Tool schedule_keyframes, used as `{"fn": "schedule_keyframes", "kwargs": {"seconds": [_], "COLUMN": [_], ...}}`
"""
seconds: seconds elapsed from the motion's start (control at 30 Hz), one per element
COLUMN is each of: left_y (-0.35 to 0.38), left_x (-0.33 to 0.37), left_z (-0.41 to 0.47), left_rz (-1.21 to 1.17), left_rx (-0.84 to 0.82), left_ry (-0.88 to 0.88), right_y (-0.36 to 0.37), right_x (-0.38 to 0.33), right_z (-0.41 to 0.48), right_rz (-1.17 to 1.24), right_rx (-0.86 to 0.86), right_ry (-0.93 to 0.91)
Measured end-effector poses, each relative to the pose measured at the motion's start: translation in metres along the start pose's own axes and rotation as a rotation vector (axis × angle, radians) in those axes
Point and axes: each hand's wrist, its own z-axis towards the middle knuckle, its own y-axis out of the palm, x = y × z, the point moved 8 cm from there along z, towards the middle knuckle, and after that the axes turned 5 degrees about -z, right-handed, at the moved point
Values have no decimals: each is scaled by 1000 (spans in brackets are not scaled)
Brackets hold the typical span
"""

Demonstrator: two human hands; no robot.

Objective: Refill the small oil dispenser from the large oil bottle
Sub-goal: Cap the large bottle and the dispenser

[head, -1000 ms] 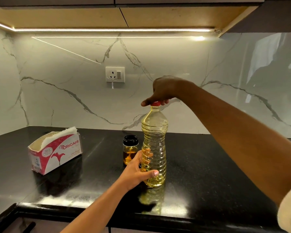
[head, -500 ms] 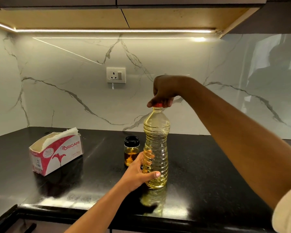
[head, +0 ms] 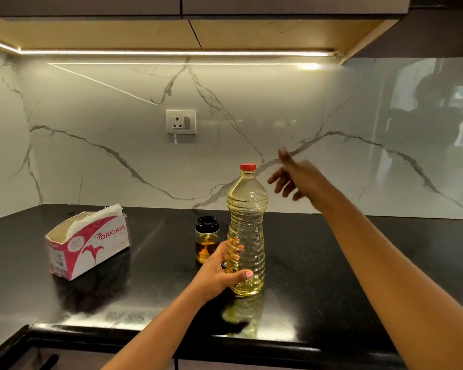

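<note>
oil bottle (head: 249, 209) stands capped on the table (head: 332, 263), small dispenser (head: 207, 239) just behind. your left hand (head: 217, 275) has its fingers (head: 223, 247) wrapped round the lower body; your right hand (head: 297, 177) hovers near the cap (head: 247, 166), fingers spread.

- A single view, worn on the person's head, faces forward and slightly down across the black table (head: 332, 263) toward the marble wall (head: 104, 161).
- It sits close: both forearms enter from the bottom edge, and the large oil bottle (head: 247, 222) stands near mid-frame.
- The wide lens also takes in the cabinet underside (head: 118, 33).
</note>
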Motion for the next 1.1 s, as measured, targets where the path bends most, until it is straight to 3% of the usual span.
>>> {"fn": "schedule_keyframes", "kwargs": {"seconds": [0.07, 0.13, 0.23, 0.4, 0.57, 0.67, 0.83, 0.93, 1.1], "left_y": [-1, 0, 2, 4, 0, -9, -48, -71, -87], "left_x": [1, 2, 4, 6, 8, 22, 31, 21, -11], "left_z": [0, -1, -2, -4, -6, -11, -22, -18, 6], "left_rz": [10, 13, 24, 50, 187, 414, 395, 291, 129], "left_rx": [8, 5, -8, -1, 46, 192, 570, 693, 645], "left_ry": [3, 3, 10, 17, 63, 181, 253, 163, -67], "right_y": [28, 62, 101, 124, 122, 115, 100, 95, 96], "right_x": [39, 72, 98, 105, 113, 120, 143, 153, 163], "right_z": [-23, -49, -74, -79, -70, -61, -41, -29, -10], "right_rz": [216, 281, 322, 500, 352, 288, 255, 258, 279], "right_rx": [-196, -353, -424, -322, -198, -154, -94, -75, -99], "right_ry": [53, 73, 78, 89, 87, 98, 167, 184, 200]}}
